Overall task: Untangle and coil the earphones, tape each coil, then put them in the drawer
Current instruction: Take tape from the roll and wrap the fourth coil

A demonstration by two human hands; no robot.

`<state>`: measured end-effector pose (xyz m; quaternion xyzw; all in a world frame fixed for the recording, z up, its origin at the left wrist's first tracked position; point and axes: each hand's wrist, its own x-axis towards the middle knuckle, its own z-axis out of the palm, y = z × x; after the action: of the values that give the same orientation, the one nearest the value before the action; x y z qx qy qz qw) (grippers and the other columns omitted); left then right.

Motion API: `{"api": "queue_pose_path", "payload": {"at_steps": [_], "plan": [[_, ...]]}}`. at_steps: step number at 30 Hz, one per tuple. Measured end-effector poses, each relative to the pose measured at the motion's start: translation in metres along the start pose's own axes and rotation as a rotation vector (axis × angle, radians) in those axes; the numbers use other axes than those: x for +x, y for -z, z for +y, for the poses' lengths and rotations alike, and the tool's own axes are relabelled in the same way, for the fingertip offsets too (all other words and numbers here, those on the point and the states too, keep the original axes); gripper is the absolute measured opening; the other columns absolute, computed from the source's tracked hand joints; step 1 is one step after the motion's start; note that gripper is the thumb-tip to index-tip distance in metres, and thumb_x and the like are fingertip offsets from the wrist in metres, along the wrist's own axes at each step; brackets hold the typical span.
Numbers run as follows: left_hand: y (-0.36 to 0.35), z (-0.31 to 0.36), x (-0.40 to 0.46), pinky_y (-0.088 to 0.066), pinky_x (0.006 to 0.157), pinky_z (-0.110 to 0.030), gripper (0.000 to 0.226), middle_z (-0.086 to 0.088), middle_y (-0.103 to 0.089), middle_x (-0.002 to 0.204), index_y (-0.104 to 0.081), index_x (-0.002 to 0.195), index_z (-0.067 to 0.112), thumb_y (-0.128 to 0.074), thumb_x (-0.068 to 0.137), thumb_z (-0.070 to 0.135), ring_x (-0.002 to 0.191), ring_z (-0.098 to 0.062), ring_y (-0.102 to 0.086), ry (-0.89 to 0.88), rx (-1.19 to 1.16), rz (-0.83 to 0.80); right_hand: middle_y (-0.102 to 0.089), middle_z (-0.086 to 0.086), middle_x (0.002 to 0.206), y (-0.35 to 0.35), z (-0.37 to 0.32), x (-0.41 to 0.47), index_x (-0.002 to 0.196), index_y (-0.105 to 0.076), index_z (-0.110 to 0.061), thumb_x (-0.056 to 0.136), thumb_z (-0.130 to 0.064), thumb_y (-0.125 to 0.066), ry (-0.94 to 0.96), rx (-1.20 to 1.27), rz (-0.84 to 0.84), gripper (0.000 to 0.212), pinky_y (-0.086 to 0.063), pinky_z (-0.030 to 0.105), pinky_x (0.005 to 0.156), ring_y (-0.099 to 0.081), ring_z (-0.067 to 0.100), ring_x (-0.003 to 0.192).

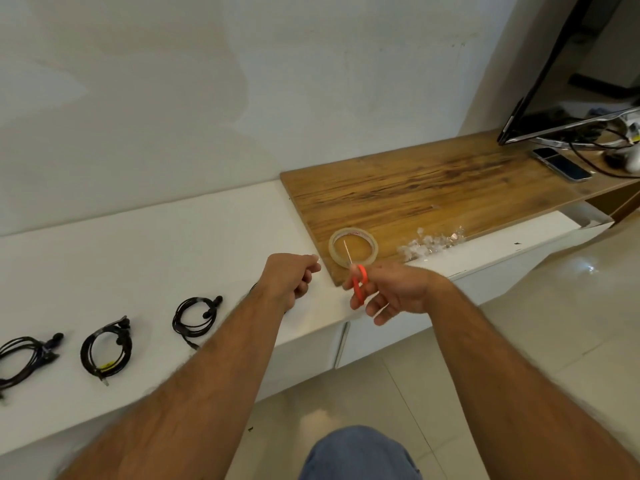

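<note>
Three coiled black earphones lie in a row on the white cabinet top [138,237]: one at the far left [24,355], one with a yellow tag [105,348], and one further right [195,317]. A sliver of another black cable [252,289] shows behind my left wrist. My left hand [291,278] hovers with curled fingers, thumb and forefinger pinched together; whether it holds tape I cannot tell. My right hand [388,292] grips orange-handled scissors [358,282], their blades pointing over the clear tape roll [353,245] on the wooden board [433,188].
Crumpled bits of clear tape [429,242] lie on the board's front edge. A phone [561,164], a monitor [568,74] and cables [609,147] sit at the far right. White drawer fronts [398,327] run below the top, above a tiled floor [554,323].
</note>
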<state>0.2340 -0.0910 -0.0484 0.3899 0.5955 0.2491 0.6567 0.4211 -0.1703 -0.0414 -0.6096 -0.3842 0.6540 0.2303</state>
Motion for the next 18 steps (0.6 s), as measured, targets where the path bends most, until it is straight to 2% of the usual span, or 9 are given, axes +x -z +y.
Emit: {"api": "queue_pose_path", "payload": {"at_steps": [5, 13, 18], "plan": [[0.0, -0.002, -0.005, -0.032, 0.033, -0.011, 0.009, -0.01, -0.071, 0.087, -0.064, 0.083, 0.002, -0.06, 0.091, 0.006, 0.04, -0.002, -0.043, 0.101, -0.153, -0.044, -0.069, 0.009, 0.096, -0.017, 0.026, 0.01, 0.116, -0.059, -0.011, 0.086, -0.061, -0.054, 0.022, 0.139, -0.144, 0.059, -0.055, 0.031, 0.061, -0.059, 0.014, 0.064], [-0.001, -0.002, -0.01, -0.032, 0.032, -0.01, 0.008, -0.01, -0.07, 0.083, -0.062, 0.084, 0.002, -0.059, 0.092, 0.005, 0.035, -0.001, -0.044, 0.13, -0.246, -0.105, -0.071, 0.007, 0.09, -0.034, 0.023, 0.02, 0.12, -0.059, -0.006, 0.076, -0.061, -0.06, 0.072, 0.17, -0.039, 0.07, -0.037, 0.02, 0.047, -0.049, 0.009, 0.056], [-0.001, -0.001, -0.01, -0.031, 0.032, -0.01, 0.008, -0.01, -0.069, 0.083, -0.062, 0.084, 0.003, -0.059, 0.092, 0.005, 0.034, -0.001, -0.043, 0.125, -0.242, -0.108, -0.071, 0.009, 0.089, -0.031, 0.024, 0.025, 0.121, -0.059, -0.001, 0.081, -0.052, -0.063, 0.105, 0.199, 0.022, 0.065, -0.037, 0.018, 0.044, -0.048, 0.009, 0.054]]}}
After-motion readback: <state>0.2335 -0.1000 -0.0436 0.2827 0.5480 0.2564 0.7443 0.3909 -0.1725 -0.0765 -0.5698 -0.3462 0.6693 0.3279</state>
